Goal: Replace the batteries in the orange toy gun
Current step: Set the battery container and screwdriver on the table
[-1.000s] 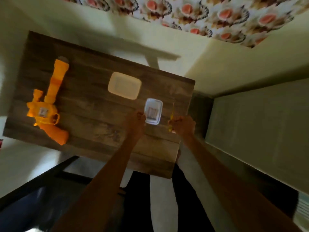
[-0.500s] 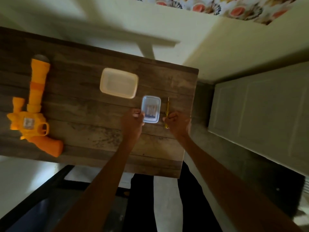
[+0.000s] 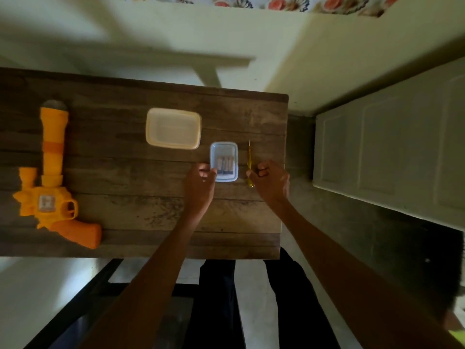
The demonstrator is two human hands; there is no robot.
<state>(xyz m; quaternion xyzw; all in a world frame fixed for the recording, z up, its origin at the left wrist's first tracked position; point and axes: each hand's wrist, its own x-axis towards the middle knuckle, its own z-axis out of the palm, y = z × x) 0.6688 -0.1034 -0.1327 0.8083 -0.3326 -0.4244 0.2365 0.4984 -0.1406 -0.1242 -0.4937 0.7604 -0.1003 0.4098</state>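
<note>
On the wooden table [image 3: 130, 205] I see the orange toy gun [image 3: 51, 172] far left, then a cream container [image 3: 173, 128]. My left hand [image 3: 201, 183] curls against the small blue tray [image 3: 224, 147] of batteries [image 3: 224, 164]; my right hand [image 3: 270, 181] is fisted beside the yellow screwdriver [image 3: 249, 162], grip unclear.

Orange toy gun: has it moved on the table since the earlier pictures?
No. The orange toy gun lies as before, grip by the near edge of the table; only the camera has shifted.
</note>
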